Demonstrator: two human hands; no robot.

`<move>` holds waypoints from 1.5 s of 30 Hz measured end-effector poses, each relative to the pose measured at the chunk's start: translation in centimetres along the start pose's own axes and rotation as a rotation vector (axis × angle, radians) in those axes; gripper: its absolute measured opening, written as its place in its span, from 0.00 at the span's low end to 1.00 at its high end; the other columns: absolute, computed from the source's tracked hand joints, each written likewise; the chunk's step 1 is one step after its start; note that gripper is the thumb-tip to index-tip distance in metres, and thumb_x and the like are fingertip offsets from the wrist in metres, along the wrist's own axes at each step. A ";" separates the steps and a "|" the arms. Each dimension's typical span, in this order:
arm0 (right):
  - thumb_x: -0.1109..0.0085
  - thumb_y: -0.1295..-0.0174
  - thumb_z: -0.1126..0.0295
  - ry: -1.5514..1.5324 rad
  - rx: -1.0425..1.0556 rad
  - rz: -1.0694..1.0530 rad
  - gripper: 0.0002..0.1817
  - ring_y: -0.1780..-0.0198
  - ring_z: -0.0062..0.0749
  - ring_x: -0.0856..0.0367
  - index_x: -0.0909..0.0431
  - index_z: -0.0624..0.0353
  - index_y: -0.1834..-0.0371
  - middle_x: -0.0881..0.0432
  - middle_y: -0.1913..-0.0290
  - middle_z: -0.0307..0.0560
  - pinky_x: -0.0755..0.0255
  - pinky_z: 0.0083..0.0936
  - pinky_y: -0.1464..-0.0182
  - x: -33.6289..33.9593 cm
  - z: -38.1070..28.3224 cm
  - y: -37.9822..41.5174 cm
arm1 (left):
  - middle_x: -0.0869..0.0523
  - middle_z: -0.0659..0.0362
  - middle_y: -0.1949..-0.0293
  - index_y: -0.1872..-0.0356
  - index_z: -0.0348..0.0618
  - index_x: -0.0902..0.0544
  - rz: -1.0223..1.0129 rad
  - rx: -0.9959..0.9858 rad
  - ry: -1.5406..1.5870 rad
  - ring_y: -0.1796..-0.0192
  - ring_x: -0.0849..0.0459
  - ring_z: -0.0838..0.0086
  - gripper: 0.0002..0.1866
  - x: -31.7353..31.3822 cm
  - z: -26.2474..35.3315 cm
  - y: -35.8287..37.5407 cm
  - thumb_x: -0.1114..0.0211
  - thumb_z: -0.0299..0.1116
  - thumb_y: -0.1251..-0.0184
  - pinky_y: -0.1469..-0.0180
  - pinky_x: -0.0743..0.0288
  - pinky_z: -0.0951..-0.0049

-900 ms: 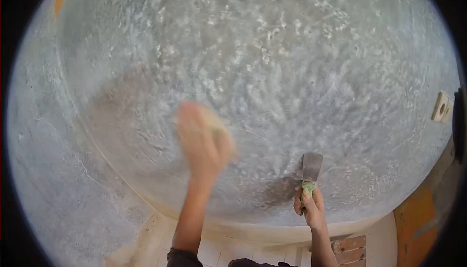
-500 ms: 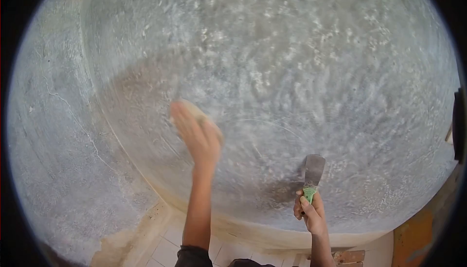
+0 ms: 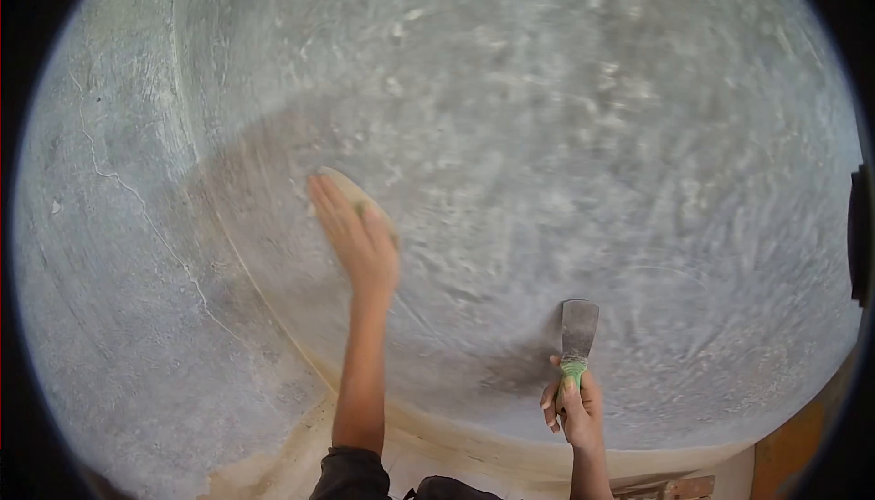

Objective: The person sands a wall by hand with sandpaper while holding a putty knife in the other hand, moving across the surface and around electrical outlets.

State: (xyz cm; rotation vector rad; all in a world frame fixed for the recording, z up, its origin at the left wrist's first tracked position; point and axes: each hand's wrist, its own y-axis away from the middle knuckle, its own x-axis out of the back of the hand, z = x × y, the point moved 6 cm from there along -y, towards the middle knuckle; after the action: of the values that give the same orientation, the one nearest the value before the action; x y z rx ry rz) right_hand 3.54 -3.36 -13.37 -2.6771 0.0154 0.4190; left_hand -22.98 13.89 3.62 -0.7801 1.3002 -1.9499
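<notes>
My left hand (image 3: 357, 243) is closed on a pale, flat pad (image 3: 351, 192), its fingers laid along the pad's left side against the grey wall (image 3: 492, 190). Most of the pad is covered by the hand, and motion blurs it a little. Lower right, a putty knife (image 3: 580, 325) with a wide dark blade and a worn green handle points upward in front of the wall. My right hand (image 3: 578, 411) grips that handle, thumb on top.
A second wall (image 3: 137, 254) with a long thin crack meets this one at a corner on the left. Along the bottom runs a beige strip (image 3: 456, 441). Reddish-brown pieces (image 3: 688, 487) lie at the lower right, near an orange-brown surface (image 3: 793, 441).
My left hand has slid up and to the left across the wall with the pad. My right hand and the putty knife have dropped slightly leftward, and the view has shifted a little.
</notes>
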 end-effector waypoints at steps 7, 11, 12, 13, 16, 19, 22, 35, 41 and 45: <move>0.56 0.27 0.58 0.113 0.022 0.109 0.22 0.87 0.16 0.37 0.31 0.67 0.43 0.26 0.78 0.42 0.45 0.15 0.86 -5.1 3.9 -2.7 | 0.62 0.39 0.25 0.27 0.30 0.61 -0.107 -0.422 0.012 0.23 0.65 0.49 0.36 -2.0 -0.2 9.8 0.60 0.41 0.28 0.25 0.72 0.49; 0.54 0.28 0.58 0.112 0.008 0.179 0.21 0.86 0.15 0.38 0.30 0.67 0.47 0.28 0.79 0.40 0.46 0.14 0.85 -5.2 5.1 -1.7 | 0.61 0.40 0.25 0.27 0.32 0.60 -0.035 -0.069 0.062 0.23 0.63 0.49 0.36 0.8 -5.9 -1.2 0.62 0.46 0.26 0.25 0.69 0.50; 0.54 0.28 0.58 0.116 0.010 0.182 0.21 0.86 0.15 0.38 0.30 0.67 0.47 0.28 0.79 0.40 0.46 0.14 0.85 -5.4 5.3 -1.6 | 0.61 0.40 0.25 0.27 0.32 0.60 -0.034 -0.069 0.068 0.23 0.63 0.49 0.36 0.6 -6.0 -1.1 0.62 0.46 0.26 0.25 0.69 0.50; 0.54 0.28 0.58 0.115 0.007 0.201 0.20 0.86 0.15 0.38 0.30 0.67 0.47 0.28 0.80 0.39 0.46 0.14 0.85 -5.4 5.5 -1.5 | 0.61 0.40 0.25 0.27 0.31 0.59 -0.013 -0.074 0.066 0.23 0.63 0.49 0.37 0.4 -6.1 -0.7 0.62 0.47 0.26 0.25 0.69 0.50; 0.53 0.29 0.58 0.093 -0.006 0.243 0.21 0.85 0.15 0.38 0.29 0.67 0.48 0.28 0.80 0.38 0.47 0.14 0.84 -5.6 6.0 -1.5 | 0.61 0.37 0.26 0.28 0.28 0.60 -0.049 -0.122 0.020 0.23 0.62 0.48 0.37 -1.5 -4.8 6.8 0.62 0.45 0.26 0.25 0.70 0.50; 0.52 0.29 0.58 0.082 -0.010 0.251 0.21 0.85 0.14 0.37 0.27 0.67 0.49 0.28 0.80 0.37 0.47 0.14 0.84 -5.9 5.9 -2.1 | 0.61 0.38 0.26 0.28 0.28 0.59 -0.157 -0.240 0.012 0.23 0.62 0.48 0.36 -1.7 -3.1 13.6 0.63 0.45 0.27 0.25 0.69 0.50; 0.52 0.29 0.58 0.103 -0.006 0.225 0.20 0.84 0.14 0.37 0.27 0.67 0.49 0.28 0.79 0.37 0.47 0.14 0.83 -6.3 5.2 -2.4 | 0.62 0.36 0.26 0.28 0.28 0.60 -0.109 -0.242 -0.012 0.23 0.63 0.47 0.34 -1.7 -5.8 9.3 0.64 0.39 0.27 0.25 0.70 0.51; 0.49 0.30 0.58 0.100 -0.040 0.179 0.20 0.83 0.16 0.36 0.26 0.66 0.49 0.27 0.79 0.38 0.44 0.15 0.81 -6.0 4.3 -3.1 | 0.63 0.34 0.26 0.29 0.23 0.60 -0.178 -0.339 -0.057 0.23 0.65 0.46 0.37 -1.5 -2.5 10.2 0.61 0.42 0.28 0.25 0.69 0.50; 0.53 0.29 0.61 0.087 -0.029 0.122 0.17 0.83 0.18 0.36 0.27 0.65 0.50 0.28 0.79 0.39 0.44 0.16 0.81 -5.6 5.3 -2.7 | 0.63 0.35 0.26 0.29 0.24 0.59 -0.113 -0.169 -0.008 0.23 0.66 0.46 0.38 1.0 -2.5 -1.1 0.58 0.40 0.31 0.25 0.70 0.50; 0.53 0.29 0.61 0.086 -0.040 0.126 0.17 0.83 0.18 0.36 0.27 0.65 0.49 0.28 0.79 0.39 0.43 0.16 0.81 -5.6 5.8 -3.0 | 0.62 0.34 0.26 0.29 0.23 0.58 -0.175 -0.173 0.059 0.24 0.66 0.41 0.39 -2.1 -1.4 13.6 0.55 0.38 0.34 0.25 0.71 0.46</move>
State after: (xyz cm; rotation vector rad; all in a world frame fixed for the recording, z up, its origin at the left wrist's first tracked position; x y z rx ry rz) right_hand -3.26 1.43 -15.50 -2.7411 0.2045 0.3466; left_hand -20.20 12.37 -9.81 -0.9554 1.4949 -2.0287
